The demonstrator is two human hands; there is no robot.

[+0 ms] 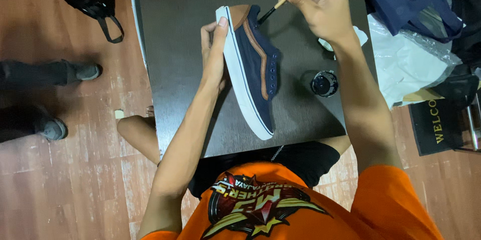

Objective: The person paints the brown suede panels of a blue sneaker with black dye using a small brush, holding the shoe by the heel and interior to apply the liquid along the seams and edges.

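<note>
The shoe (253,67), navy with tan trim and a white sole, lay tilted on its side mid-table (190,14), the left hand (214,52) clasping its sole. Right of it stood a small dark jar (324,83). Farther off, the right hand (315,2) pinched a brush (280,3), tip touching the heel collar: painting seemed underway, calling for steady strokes. A white bag (406,64) lay beyond the right edge, beside a dark mat (436,125).

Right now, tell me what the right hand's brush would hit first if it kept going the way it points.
Most likely the navy shoe: the brush in the right hand aims at its heel side, though depth is unclear.
</note>
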